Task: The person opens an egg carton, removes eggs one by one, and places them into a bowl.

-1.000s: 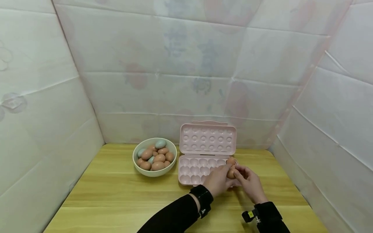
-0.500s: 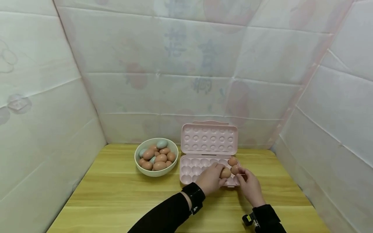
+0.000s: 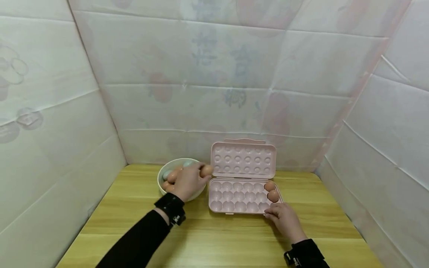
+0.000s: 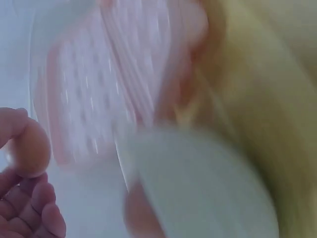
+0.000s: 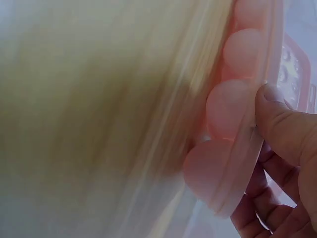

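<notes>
In the head view my left hand is over the cream bowl and pinches a brown egg at the bowl's right rim. The left wrist view shows this egg between thumb and fingers. My right hand grips the near right corner of the pink egg box; in the right wrist view the thumb presses on its rim, with the other fingers below. Two brown eggs, one at the back and one in the middle, sit in the box's right column.
Brown eggs and pale blue-green eggs fill the bowl, partly hidden by my left hand. The dimpled lid stands open behind the box. Sheeted walls close off the back and sides of the wooden table.
My left hand has carried an egg leftward from the box to the bowl. My right hand has drawn back from the middle egg in the right column to the box's near corner.
</notes>
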`<state>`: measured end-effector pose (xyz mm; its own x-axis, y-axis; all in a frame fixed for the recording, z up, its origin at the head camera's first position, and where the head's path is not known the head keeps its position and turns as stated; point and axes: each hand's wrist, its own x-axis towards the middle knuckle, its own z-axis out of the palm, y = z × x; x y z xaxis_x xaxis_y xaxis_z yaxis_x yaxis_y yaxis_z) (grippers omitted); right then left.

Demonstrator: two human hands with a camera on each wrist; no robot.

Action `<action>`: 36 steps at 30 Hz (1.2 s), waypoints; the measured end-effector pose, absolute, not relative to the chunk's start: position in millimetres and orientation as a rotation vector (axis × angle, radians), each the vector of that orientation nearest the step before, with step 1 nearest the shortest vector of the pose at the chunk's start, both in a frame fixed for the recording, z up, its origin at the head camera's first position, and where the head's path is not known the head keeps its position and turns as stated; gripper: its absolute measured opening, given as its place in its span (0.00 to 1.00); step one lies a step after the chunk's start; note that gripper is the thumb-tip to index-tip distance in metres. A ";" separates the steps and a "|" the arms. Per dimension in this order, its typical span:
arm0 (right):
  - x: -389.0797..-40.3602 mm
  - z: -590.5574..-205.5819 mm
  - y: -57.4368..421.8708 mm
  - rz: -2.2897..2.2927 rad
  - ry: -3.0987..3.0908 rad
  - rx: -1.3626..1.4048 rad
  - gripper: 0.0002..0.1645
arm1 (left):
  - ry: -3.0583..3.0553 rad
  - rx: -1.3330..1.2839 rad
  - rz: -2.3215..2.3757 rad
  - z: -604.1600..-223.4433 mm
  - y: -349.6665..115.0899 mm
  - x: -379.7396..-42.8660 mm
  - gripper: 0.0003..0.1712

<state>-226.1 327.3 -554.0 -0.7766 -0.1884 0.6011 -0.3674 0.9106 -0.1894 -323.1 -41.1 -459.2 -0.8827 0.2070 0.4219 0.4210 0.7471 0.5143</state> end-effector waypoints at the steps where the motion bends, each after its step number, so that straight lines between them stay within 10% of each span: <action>1: -226.0 -553.6 327.8 0.377 -2.472 0.398 0.10 | -2.637 -0.443 -0.874 -458.0 -52.7 -329.1 0.24; 18: -225.0 -552.1 328.3 0.310 -2.459 0.432 0.10 | -2.754 -0.362 -0.643 -476.8 -103.8 -388.9 0.24; 26: -227.1 -549.3 327.9 0.309 -2.445 0.465 0.10 | -2.820 -0.227 -0.865 -478.1 -97.2 -389.8 0.11; 36: -227.0 -549.0 329.4 0.318 -2.463 0.459 0.10 | -2.629 -0.458 -0.556 -474.7 -89.2 -371.8 0.21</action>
